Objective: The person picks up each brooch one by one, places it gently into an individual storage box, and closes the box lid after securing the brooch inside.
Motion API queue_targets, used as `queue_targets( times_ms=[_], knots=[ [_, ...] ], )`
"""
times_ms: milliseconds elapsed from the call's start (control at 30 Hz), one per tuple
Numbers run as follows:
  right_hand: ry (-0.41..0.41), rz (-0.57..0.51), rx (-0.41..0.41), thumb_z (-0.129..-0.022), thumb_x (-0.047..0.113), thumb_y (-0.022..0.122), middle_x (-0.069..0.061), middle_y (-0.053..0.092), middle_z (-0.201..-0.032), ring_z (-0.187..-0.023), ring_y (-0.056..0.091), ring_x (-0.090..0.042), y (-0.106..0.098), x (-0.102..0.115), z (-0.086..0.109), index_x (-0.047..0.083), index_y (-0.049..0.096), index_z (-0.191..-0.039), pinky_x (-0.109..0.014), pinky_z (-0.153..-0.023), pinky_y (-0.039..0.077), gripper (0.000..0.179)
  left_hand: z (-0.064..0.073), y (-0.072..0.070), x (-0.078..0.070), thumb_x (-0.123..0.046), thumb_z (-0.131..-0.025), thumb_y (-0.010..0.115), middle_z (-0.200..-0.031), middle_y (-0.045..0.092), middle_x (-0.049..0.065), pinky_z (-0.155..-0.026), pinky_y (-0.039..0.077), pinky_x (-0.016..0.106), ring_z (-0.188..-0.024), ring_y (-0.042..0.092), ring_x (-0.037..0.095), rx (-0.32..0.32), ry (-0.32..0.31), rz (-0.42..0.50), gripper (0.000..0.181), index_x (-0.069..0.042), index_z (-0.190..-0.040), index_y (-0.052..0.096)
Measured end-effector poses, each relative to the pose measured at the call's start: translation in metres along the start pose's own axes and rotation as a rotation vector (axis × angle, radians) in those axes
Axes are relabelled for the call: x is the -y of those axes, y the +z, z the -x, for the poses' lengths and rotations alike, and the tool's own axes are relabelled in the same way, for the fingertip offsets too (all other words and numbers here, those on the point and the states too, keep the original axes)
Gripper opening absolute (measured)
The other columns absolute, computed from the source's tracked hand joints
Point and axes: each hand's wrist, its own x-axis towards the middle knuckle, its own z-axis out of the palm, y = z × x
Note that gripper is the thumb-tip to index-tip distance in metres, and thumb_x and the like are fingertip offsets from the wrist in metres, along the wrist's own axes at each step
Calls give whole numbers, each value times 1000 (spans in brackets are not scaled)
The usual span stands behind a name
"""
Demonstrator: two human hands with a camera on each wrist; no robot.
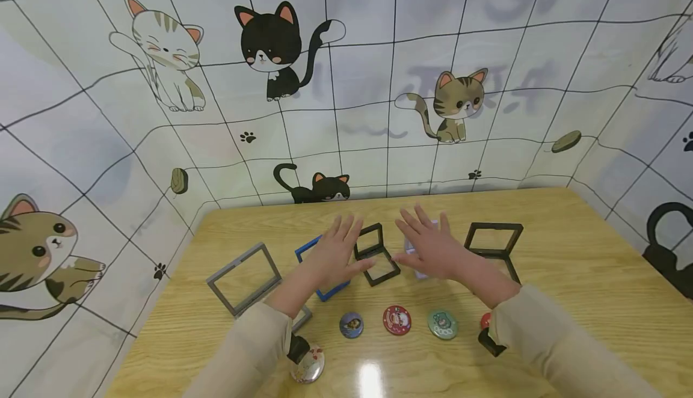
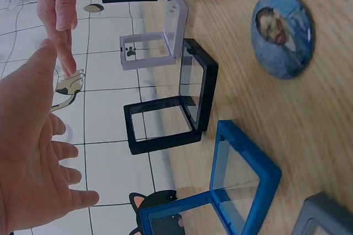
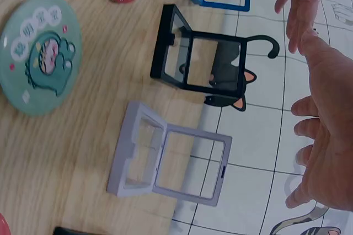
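Observation:
Both hands are held out over the table with fingers spread and nothing in them. My left hand (image 1: pixel 337 251) overlaps the blue hinged display frame (image 1: pixel 334 290) in the head view. My right hand (image 1: pixel 433 249) covers much of the lavender frame (image 3: pixel 126 152), which stands open in the right wrist view. Between the hands sits an open black frame (image 1: pixel 385 278). Nearer me lie round button badges: a blue one (image 1: pixel 352 324), a red one (image 1: pixel 397 320) and a green one (image 1: pixel 443 324).
A grey frame (image 1: pixel 238 261) stands open at left, partly behind the left sleeve. Another black frame (image 1: pixel 494 226) is at right. A pale badge (image 1: pixel 311 369) and a second red badge (image 1: pixel 485 320) are partly hidden by the wrists. A cat-patterned cloth (image 1: pixel 368 115) rises behind the table.

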Motion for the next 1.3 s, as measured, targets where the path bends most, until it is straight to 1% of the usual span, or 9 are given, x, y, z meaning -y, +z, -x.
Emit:
queue_targets(
  times_ms=[100, 233, 500, 667, 800, 900, 1067, 1167, 1300],
  knots=[
    [-20, -3, -8, -88, 48, 49, -18, 21, -146, -134, 10, -39, 6, 5, 1, 0, 32, -137, -69, -94, 9, 71, 10, 2, -1, -57, -88, 40, -149, 10, 14, -105, 18, 48, -135, 4, 34, 6, -5, 46, 81, -9, -145, 8],
    [-39, -15, -14, -88, 49, 49, -19, 27, -143, -133, 15, -38, 14, 12, 3, -2, 34, -136, -67, -95, 12, 71, 25, 7, -3, -57, -88, 39, -147, 18, 14, -103, 24, 48, -134, 14, 35, 21, -4, 78, 80, -7, -144, 14],
    [-36, -54, 32, -87, 50, 48, -19, 34, -140, -131, 23, -38, 22, 24, 8, -2, 37, -134, -63, -96, 19, 71, 50, 14, -5, -57, -88, 39, -142, 31, 15, -97, 34, 47, -127, 32, 35, 36, -18, 191, 75, -6, -141, 25],
    [-41, -110, 68, -88, 48, 48, -19, 35, -139, -129, 25, -39, 29, 30, 11, -2, 38, -134, -63, -96, 20, 68, 63, 24, 3, -50, -89, 44, -135, 40, 18, -93, 37, 47, -122, 39, 35, 34, -12, 204, 68, -4, -137, 34],
    [-64, -134, 85, -89, 44, 50, -21, 37, -137, -128, 28, -41, 34, 34, 13, -4, 39, -132, -62, -96, 22, 66, 72, 30, 8, -53, -89, 43, -129, 47, 17, -90, 41, 43, -116, 46, 32, 21, -16, 192, 67, -2, -132, 41],
    [-94, -133, 90, -89, 45, 49, -21, 40, -135, -125, 32, -40, 38, 38, 13, -4, 41, -130, -60, -95, 26, 65, 78, 32, 9, -53, -88, 44, -124, 51, 17, -87, 43, 43, -111, 51, 32, 20, -49, 192, 66, -1, -129, 46],
    [-141, -139, 84, -89, 45, 49, -19, 46, -129, -120, 40, -37, 43, 47, 10, -3, 46, -126, -53, -93, 33, 61, 91, 31, 10, -40, -84, 59, -112, 57, 21, -78, 46, 46, -98, 57, 36, 13, -126, 243, 54, 4, -116, 55],
    [-183, -124, 71, -89, 43, 50, -17, 51, -123, -116, 45, -34, 44, 54, 8, -3, 50, -123, -46, -92, 39, 56, 102, 31, 10, -36, -80, 65, -105, 59, 19, -73, 48, 45, -91, 59, 34, 20, -171, 270, 50, 4, -109, 59],
    [-223, -110, 73, -88, 40, 53, -15, 56, -117, -108, 51, -29, 44, 63, 4, -2, 55, -117, -40, -87, 43, 51, 115, 33, 11, -34, -77, 68, -96, 61, 15, -66, 49, 41, -82, 61, 31, 17, -202, 276, 48, 4, -104, 60]
  ],
)
